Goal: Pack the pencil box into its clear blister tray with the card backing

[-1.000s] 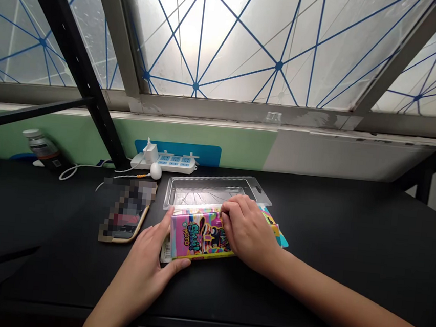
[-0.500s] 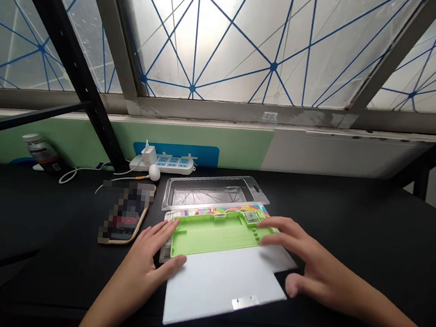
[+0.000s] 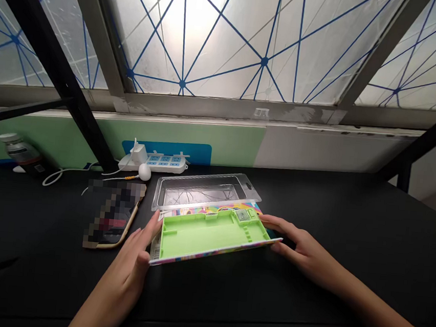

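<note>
Lime-green plastic case [image 3: 210, 240] is sitting on the black tabletop [image 3: 355, 218] between both hands, with the left hand [image 3: 123, 267] gripping its left end, a clear plastic blister tray [image 3: 200, 192] lying just beyond it, and the right hand [image 3: 300, 248] gripping its right end.

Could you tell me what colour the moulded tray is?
The moulded tray is lime green, best in the head view.

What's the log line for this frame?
left-hand grip: on left end of green plastic tray | right-hand grip: on its right end | behind: clear plastic blister tray
</note>
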The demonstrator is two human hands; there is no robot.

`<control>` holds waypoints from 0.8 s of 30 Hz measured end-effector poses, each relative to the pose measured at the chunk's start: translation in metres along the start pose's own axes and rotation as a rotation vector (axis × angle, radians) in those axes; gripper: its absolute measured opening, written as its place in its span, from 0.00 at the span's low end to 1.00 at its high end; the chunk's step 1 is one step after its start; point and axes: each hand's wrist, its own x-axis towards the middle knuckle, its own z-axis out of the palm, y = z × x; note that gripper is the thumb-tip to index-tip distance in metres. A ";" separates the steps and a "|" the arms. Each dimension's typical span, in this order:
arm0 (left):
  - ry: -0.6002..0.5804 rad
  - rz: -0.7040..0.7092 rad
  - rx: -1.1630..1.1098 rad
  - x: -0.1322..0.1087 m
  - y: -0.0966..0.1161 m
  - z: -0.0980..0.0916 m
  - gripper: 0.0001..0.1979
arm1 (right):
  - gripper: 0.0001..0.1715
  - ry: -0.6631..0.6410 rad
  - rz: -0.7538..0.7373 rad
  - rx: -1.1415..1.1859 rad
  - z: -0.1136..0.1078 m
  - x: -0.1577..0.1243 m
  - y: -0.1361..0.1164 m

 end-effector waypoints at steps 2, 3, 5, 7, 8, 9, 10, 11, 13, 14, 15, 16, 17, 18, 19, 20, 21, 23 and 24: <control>0.017 0.022 -0.006 0.000 0.002 0.001 0.46 | 0.32 0.018 0.012 -0.001 0.000 0.001 0.000; 0.025 0.034 0.004 0.001 0.002 0.002 0.46 | 0.32 0.027 0.022 0.000 0.000 0.001 0.000; 0.037 0.051 0.043 0.003 0.000 0.003 0.45 | 0.33 0.041 0.037 0.002 0.002 0.001 -0.001; 0.030 0.057 0.098 0.004 -0.003 0.003 0.43 | 0.35 0.048 0.028 -0.010 0.005 0.001 -0.002; 0.020 0.059 0.130 0.005 -0.004 0.004 0.43 | 0.37 0.054 0.011 -0.027 0.007 0.001 -0.002; 0.012 0.059 0.164 0.005 -0.005 0.005 0.44 | 0.39 0.063 -0.010 -0.051 0.008 0.000 -0.002; 0.015 0.063 0.198 0.005 -0.005 0.006 0.45 | 0.40 0.079 -0.033 -0.076 0.010 -0.001 -0.002; 0.036 0.083 0.234 0.005 -0.004 0.007 0.47 | 0.41 0.098 -0.056 -0.099 0.011 -0.002 -0.001; 0.124 0.179 0.296 0.004 -0.001 0.010 0.46 | 0.38 0.155 -0.103 -0.132 0.013 -0.005 -0.001; 0.183 0.234 0.316 0.004 0.001 0.010 0.45 | 0.36 0.190 -0.128 -0.140 0.012 -0.006 -0.001; 0.237 0.283 0.332 0.005 0.005 0.010 0.44 | 0.33 0.230 -0.155 -0.141 0.010 -0.006 -0.002; 0.279 0.314 0.346 0.007 0.009 0.008 0.42 | 0.30 0.268 -0.182 -0.140 0.007 -0.004 -0.004; 0.302 0.325 0.355 0.012 0.014 0.006 0.42 | 0.29 0.298 -0.204 -0.135 0.003 -0.001 -0.006; 0.300 0.330 0.372 0.018 0.019 0.002 0.41 | 0.27 0.320 -0.220 -0.129 -0.001 0.004 -0.008; 0.274 0.313 0.390 0.027 0.026 -0.002 0.40 | 0.27 0.331 -0.226 -0.124 -0.006 0.012 -0.011; 0.236 0.292 0.406 0.037 0.032 -0.007 0.40 | 0.28 0.333 -0.225 -0.120 -0.011 0.022 -0.014; 0.192 0.272 0.435 0.049 0.039 -0.012 0.39 | 0.28 0.327 -0.219 -0.118 -0.014 0.033 -0.016; 0.119 0.224 0.540 0.073 0.051 -0.022 0.39 | 0.30 0.311 -0.205 -0.108 -0.018 0.059 -0.018; 0.099 0.198 0.617 0.085 0.056 -0.025 0.39 | 0.30 0.302 -0.206 -0.104 -0.019 0.071 -0.018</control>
